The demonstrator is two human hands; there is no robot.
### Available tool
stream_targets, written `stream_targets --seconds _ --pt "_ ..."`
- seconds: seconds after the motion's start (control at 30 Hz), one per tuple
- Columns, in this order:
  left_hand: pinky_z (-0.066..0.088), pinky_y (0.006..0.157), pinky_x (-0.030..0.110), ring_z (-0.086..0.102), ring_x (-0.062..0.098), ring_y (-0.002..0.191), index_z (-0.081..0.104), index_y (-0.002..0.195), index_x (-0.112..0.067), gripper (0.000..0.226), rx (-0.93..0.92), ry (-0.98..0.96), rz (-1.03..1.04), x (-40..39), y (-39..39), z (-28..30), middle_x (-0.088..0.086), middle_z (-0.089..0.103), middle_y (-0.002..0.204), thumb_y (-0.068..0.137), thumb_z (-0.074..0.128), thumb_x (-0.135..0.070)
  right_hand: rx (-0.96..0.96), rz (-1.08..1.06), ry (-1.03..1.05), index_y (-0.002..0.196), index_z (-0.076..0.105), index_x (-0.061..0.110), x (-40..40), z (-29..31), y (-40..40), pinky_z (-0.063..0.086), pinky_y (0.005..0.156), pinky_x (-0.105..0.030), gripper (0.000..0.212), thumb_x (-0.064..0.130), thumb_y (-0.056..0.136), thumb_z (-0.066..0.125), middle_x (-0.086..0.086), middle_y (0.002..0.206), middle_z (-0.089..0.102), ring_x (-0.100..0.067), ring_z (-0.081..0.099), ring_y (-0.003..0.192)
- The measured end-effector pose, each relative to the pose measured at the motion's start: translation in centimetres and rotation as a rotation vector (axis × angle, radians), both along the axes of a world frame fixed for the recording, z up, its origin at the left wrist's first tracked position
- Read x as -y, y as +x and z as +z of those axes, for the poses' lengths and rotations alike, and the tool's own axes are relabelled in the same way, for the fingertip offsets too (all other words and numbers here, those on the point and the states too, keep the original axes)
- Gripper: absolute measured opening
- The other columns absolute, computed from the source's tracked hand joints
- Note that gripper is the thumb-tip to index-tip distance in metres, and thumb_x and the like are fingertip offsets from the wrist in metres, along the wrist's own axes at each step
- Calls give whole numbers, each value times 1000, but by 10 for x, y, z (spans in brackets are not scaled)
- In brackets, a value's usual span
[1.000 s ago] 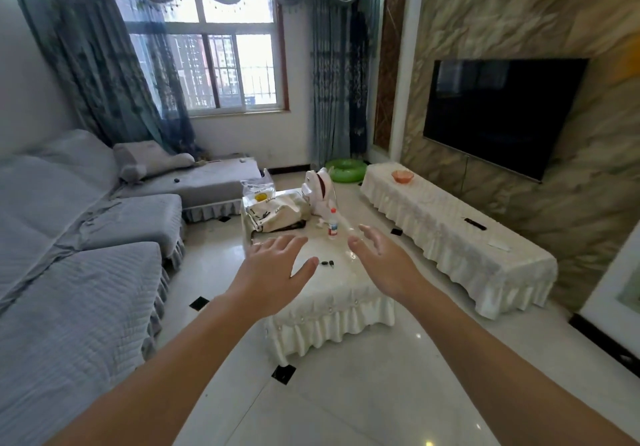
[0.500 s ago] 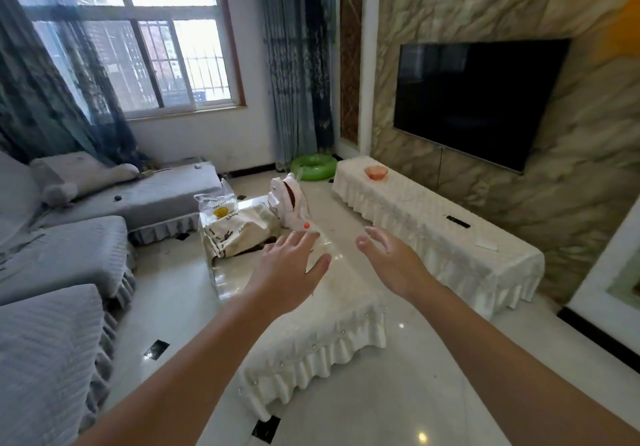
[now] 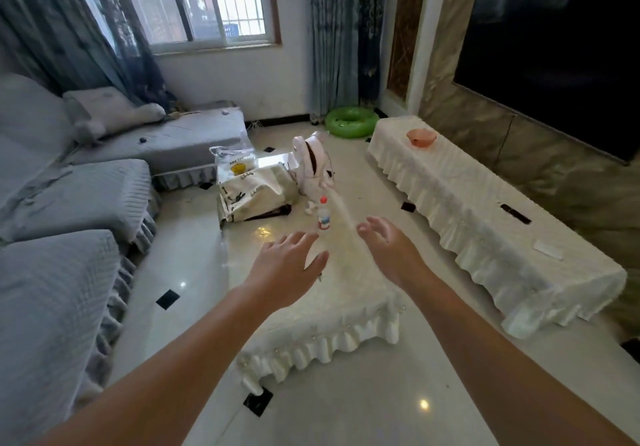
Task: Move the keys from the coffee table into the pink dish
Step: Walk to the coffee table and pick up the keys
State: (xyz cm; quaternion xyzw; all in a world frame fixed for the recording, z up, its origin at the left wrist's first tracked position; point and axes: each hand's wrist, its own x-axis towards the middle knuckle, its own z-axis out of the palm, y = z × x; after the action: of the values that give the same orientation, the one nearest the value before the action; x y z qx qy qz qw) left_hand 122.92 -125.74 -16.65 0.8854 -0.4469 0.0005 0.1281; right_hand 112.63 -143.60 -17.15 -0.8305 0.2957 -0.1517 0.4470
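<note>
The coffee table (image 3: 346,310), covered in a cream frilled cloth, stands in the middle of the room. My left hand (image 3: 285,267) hovers over it, fingers spread, holding nothing. It hides almost all of the keys; only a small dark tip (image 3: 320,276) shows at the thumb's edge. My right hand (image 3: 389,249) is open too, above the table's right side. The pink dish (image 3: 421,137) sits on the far end of the long cloth-covered TV bench (image 3: 485,237) at the right, well beyond both hands.
A small bottle with a red cap (image 3: 323,213), a white bag (image 3: 313,165) and printed plastic bags (image 3: 249,192) sit on the table's far half. Grey sofas (image 3: 69,203) line the left. A remote (image 3: 515,213) lies on the bench. A green swim ring (image 3: 351,122) lies on the floor.
The view has come closer to the coffee table and tilted down. Both hands stay open above it; my left hand now covers the keys that lay in the open a second ago.
</note>
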Motion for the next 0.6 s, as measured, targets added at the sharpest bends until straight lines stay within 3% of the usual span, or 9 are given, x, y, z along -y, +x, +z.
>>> stream_targets --seconds 0.33,0.6 --pt "36 105 40 46 22 131 41 144 -23 58 -179 95 148 27 87 -83 1 49 146 97 33 -55 -142 111 37 141 46 20 36 -74 98 36 100 -38 65 59 90 43 -5 142 51 -23 45 129" --pt "38 103 39 49 23 128 45 141 -20 53 -272 119 122 74 203 -154 3 52 143 96 40 -48 -242 71 83 142 45 20 62 -133 201 34 103 -39 64 59 91 43 -3 145 48 -22 42 132"
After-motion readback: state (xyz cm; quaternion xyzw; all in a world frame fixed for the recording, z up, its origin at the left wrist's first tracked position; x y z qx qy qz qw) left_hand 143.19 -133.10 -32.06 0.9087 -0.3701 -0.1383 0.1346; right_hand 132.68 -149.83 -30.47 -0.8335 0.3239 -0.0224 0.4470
